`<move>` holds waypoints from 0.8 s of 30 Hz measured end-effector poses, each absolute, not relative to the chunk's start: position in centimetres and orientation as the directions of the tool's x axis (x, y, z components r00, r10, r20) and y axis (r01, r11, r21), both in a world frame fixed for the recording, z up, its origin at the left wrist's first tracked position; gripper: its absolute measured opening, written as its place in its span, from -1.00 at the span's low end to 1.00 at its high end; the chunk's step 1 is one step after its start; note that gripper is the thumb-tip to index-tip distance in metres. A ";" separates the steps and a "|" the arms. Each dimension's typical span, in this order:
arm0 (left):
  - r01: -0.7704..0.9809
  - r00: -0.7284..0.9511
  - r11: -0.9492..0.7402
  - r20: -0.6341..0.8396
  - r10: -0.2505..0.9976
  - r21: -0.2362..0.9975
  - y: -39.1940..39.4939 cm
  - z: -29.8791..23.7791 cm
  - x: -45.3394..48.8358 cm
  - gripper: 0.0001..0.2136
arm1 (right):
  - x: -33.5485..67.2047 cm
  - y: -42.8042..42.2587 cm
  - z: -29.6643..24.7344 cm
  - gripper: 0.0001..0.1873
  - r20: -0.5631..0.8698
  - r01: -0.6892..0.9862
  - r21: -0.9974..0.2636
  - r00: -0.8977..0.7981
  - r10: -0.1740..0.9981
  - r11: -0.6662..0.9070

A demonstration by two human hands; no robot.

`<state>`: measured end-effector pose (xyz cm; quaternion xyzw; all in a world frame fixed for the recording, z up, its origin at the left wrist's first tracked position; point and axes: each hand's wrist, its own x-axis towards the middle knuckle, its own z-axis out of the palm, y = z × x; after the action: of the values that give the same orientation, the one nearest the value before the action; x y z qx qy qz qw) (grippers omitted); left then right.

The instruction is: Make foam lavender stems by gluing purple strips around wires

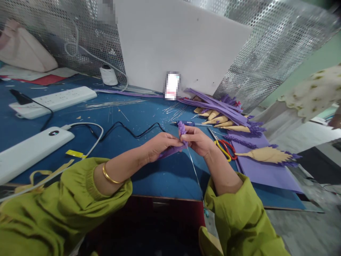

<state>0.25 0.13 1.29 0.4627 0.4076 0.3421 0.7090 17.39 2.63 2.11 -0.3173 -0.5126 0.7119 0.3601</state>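
My right hand (198,140) pinches a small purple flower spike (182,127) between thumb and fingers. A thin wire stem (194,167) runs down from it toward the table's front edge. Closed on a purple strip (170,152), my left hand (165,145) meets the right one at the base of the spike. The fingers hide where strip and stem join. Just behind the hands lies a blue glue gun or similar pointed tool (190,124). Scissors (226,149) with red and yellow handles rest to the right of my right hand.
Purple flowers in tan wrapping (218,120) are heaped at the back right, beside purple sheets (262,174). White power strips (57,101) and cables occupy the left. Loose wires (117,104) lie behind my hands. A lit phone (172,86) leans against a white board (181,42).
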 end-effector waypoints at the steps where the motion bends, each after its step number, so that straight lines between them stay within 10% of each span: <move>1: -0.117 0.425 0.340 -0.263 0.866 0.933 0.2 1.2 0.3 -0.80 | 17.3 2.6 2.1 -0.76 -0.086 -0.181 -0.961 -0.530 0.844 -0.212; 24: -0.072 0.310 0.240 -0.207 0.928 0.968 0.1 0.8 0.7 -0.85 | 15.5 2.6 1.0 -0.61 -0.051 -0.136 -0.985 -0.333 0.942 -0.102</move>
<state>0.74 0.06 0.84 0.4818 0.4440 0.3846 0.6502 15.50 2.60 1.02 -0.3896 -0.5170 0.6318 0.4263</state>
